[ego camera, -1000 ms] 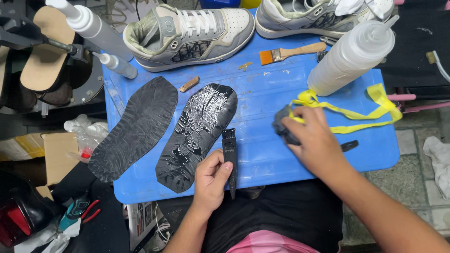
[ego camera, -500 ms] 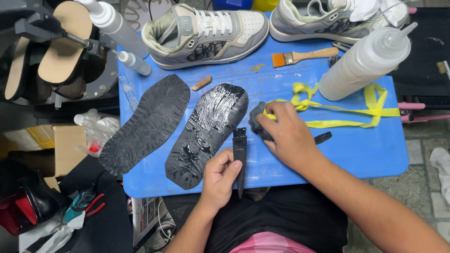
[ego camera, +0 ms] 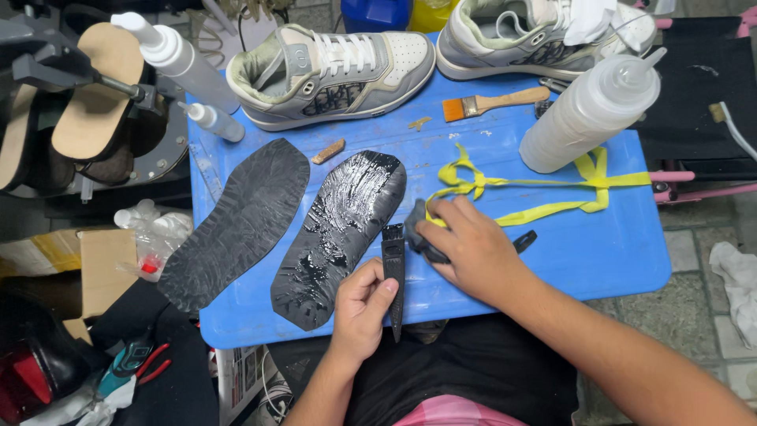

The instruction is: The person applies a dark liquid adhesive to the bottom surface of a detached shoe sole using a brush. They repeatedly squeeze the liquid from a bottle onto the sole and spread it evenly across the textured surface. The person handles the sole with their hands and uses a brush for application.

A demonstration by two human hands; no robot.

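Note:
My left hand (ego camera: 359, 309) grips a narrow black brush (ego camera: 393, 268) by its handle at the near edge of the blue board (ego camera: 599, 252). The brush head lies beside a black rubber sole (ego camera: 339, 233) whose surface is wet and glossy. A second black sole (ego camera: 236, 225), dull and dry, lies to the left of it. My right hand (ego camera: 471, 246) presses down on a dark grey rag (ego camera: 418, 229) next to the brush head. A yellow strap (ego camera: 536, 193) runs from under that hand to the right.
Two grey and white sneakers (ego camera: 335, 67) (ego camera: 536, 35) stand at the far edge. Two white squeeze bottles (ego camera: 591, 110) (ego camera: 177, 59), a small bottle (ego camera: 213, 122) and an orange-bristled wooden brush (ego camera: 493, 102) lie about. A shoe last stand (ego camera: 87, 95) is at left.
My right hand has slid left with the rag, from the middle right of the board to beside the brush head. My left hand has kept its hold on the brush.

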